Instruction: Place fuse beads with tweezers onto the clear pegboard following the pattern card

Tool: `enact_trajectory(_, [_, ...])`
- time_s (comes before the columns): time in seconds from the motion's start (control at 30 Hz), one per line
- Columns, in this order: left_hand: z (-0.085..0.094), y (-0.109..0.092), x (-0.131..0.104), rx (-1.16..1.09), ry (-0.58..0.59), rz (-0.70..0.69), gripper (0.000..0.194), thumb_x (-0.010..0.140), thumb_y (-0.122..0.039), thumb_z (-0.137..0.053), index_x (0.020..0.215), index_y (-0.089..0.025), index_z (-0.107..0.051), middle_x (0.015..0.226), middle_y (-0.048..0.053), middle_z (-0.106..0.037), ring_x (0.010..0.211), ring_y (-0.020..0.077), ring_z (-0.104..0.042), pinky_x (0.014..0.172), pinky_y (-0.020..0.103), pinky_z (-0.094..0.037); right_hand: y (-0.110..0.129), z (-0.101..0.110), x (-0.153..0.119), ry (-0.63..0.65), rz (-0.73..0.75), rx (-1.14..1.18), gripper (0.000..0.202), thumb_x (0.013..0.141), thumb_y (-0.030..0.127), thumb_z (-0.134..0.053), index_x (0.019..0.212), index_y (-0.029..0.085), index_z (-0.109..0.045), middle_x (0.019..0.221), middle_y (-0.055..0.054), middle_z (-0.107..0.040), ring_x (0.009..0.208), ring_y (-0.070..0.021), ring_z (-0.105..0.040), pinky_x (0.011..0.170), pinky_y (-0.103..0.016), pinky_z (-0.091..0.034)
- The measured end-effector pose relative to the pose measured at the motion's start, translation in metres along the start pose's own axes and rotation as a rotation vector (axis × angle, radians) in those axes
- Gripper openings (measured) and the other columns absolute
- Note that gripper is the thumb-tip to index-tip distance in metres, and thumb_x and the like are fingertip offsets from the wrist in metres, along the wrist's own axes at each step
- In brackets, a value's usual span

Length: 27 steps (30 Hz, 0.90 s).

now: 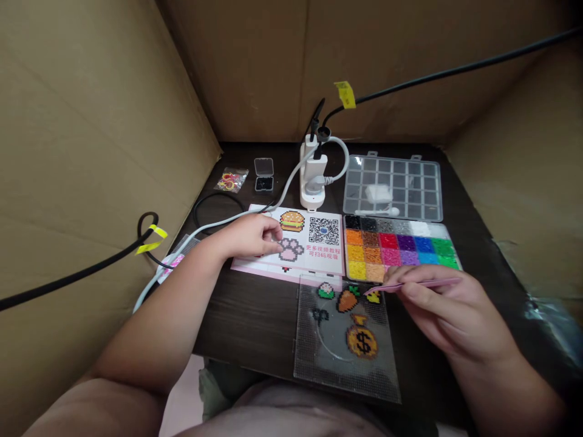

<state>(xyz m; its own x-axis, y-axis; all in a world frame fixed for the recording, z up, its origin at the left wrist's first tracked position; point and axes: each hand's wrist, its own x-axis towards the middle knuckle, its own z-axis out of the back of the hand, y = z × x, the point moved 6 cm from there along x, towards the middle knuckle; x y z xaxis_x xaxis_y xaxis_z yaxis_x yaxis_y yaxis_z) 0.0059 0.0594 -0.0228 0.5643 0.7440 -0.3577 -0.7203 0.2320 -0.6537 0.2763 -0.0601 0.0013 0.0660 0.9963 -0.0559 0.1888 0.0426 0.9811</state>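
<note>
Pegboard (pixel 348 383) lies in front of me, below the printed sheet (pixel 243 264). Carrot (pixel 347 300) and money bag (pixel 362 341) look filled, as does the pink-and-green figure (pixel 326 291); the dark figure (pixel 320 314) seems outline only, so I judge its middle is left to fill. Yellow piece (pixel 373 297) partly hidden, completeness unclear. My right hand (pixel 450 309) pinches pink tweezers (pixel 426 283), tip over the board; my left hand (pixel 255 237) rests on the sheet, fingers curled, cannot tell if anything is held. Readable: "更多视频教程 可扫码观看" under the QR code (pixel 323 231); "$" on the bag. Yellow tag (pixel 345 95): print illegible. No brand legible.
</note>
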Motion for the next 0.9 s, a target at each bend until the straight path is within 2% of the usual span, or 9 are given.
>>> enact_trajectory(0.3, [-0.001, 0.003, 0.000, -0.036, 0.014, -0.015, 0.020, 0.074, -0.033, -0.069, 0.086, -0.018, -0.065, 0.064, -0.004, -0.057, 0.057, 0.0105, -0.049, 0.057, 0.025, -0.037, 0.004, -0.004, 0.000, 0.071, 0.037, -0.004, 0.012, 0.065, 0.030, -0.089, 0.071, 0.027, -0.080, 0.068, -0.003, -0.076, 0.065, -0.0156, -0.074, 0.069, -0.021, -0.063])
enact_trajectory(0.57, [0.001, -0.001, -0.001, -0.009, 0.012, 0.011, 0.021, 0.074, -0.033, -0.070, 0.086, -0.017, -0.066, 0.062, -0.003, -0.057, 0.054, 0.0102, -0.048, 0.056, 0.025, -0.036, 0.003, -0.006, -0.003, 0.114, 0.091, -0.064, 0.006, 0.072, 0.029, -0.084, 0.075, 0.029, -0.079, 0.073, -0.003, -0.077, 0.069, -0.0183, -0.074, 0.069, -0.028, -0.064])
enact_trajectory(0.73, [0.001, -0.002, 0.000, -0.019, 0.015, 0.036, 0.021, 0.073, -0.033, -0.071, 0.086, -0.017, -0.066, 0.062, -0.003, -0.058, 0.053, 0.0100, -0.049, 0.054, 0.025, -0.035, 0.005, -0.023, -0.013, 0.220, 0.131, -0.283, 0.006, 0.078, 0.020, -0.079, 0.078, 0.025, -0.079, 0.079, -0.003, -0.078, 0.072, -0.0169, -0.073, 0.070, -0.029, -0.061])
enact_trajectory(0.9, [0.000, 0.000, 0.001, -0.016, 0.019, 0.044, 0.021, 0.073, -0.033, -0.072, 0.087, -0.018, -0.066, 0.061, -0.004, -0.058, 0.052, 0.0099, -0.050, 0.054, 0.025, -0.036, 0.006, -0.043, -0.020, 0.351, 0.189, -0.282, 0.014, 0.078, 0.012, -0.076, 0.082, 0.025, -0.079, 0.081, -0.003, -0.078, 0.074, -0.0182, -0.074, 0.068, -0.031, -0.060])
